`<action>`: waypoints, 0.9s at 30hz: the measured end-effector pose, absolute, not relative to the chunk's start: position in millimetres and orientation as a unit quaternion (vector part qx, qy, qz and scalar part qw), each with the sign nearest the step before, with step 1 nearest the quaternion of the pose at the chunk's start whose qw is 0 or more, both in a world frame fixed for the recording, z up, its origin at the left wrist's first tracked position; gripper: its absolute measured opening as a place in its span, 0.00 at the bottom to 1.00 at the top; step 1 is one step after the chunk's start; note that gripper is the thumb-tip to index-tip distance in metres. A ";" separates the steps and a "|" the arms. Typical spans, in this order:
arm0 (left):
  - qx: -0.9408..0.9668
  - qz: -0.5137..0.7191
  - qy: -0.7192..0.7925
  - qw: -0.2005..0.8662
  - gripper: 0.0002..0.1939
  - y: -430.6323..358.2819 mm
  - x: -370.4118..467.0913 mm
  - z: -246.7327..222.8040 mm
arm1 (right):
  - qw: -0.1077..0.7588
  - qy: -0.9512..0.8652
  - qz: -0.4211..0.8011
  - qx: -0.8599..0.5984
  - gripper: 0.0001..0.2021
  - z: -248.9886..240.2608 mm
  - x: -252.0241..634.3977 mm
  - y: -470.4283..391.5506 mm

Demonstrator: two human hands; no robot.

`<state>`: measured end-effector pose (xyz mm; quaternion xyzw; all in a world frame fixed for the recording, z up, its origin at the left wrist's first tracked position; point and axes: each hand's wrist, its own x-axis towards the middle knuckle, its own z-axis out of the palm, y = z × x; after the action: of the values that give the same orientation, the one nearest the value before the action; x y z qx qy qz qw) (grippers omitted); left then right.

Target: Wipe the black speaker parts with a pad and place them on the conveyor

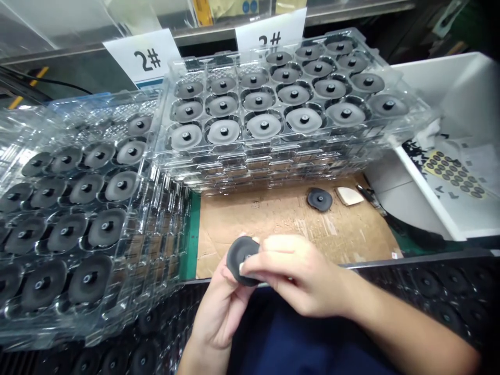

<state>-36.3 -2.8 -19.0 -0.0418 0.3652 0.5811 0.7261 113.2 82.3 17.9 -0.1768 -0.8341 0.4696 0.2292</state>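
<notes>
A round black disc-shaped part (pixel 237 256) is held between my two hands, over the near edge of the cardboard. My left hand (pixel 224 307) grips it from below and the left side, fingers closed around its rim. From the right, my right hand (pixel 292 268) reaches over it, with fingers pinched at its centre and hiding the middle; whether they hold something small there I cannot make out. A second black disc (pixel 320 199) with a small centre stud lies on the cardboard (pixel 250 213), beside a cream-coloured wedge-shaped pad (pixel 349 196).
Stacked clear plastic trays (pixel 234 148) of black discs stand at the back; another stack (pixel 121 260) is on the left. A white bin (pixel 425 192) at right holds small black pieces and a yellow sticker sheet (pixel 455 172). Paper signs (pixel 144 57) stand behind.
</notes>
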 end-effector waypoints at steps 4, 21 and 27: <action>-0.063 0.579 0.327 0.744 0.25 -0.2 -41.2 -20.7 | 0.084 -0.762 0.623 -0.158 0.08 7.8 135.7 66.5; -0.081 0.617 0.304 0.722 0.22 1.6 -39.3 -23.1 | 0.186 -0.564 0.706 -0.387 0.10 -41.9 147.8 46.6; -0.065 0.599 0.335 0.724 0.22 3.4 -29.3 -18.4 | 0.260 -0.523 0.649 -0.488 0.12 -35.5 143.5 51.2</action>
<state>-29.3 3.4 -18.4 -0.0653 0.3351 0.5988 0.7245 143.5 51.2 -35.5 -0.4877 -0.5228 0.6489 0.2602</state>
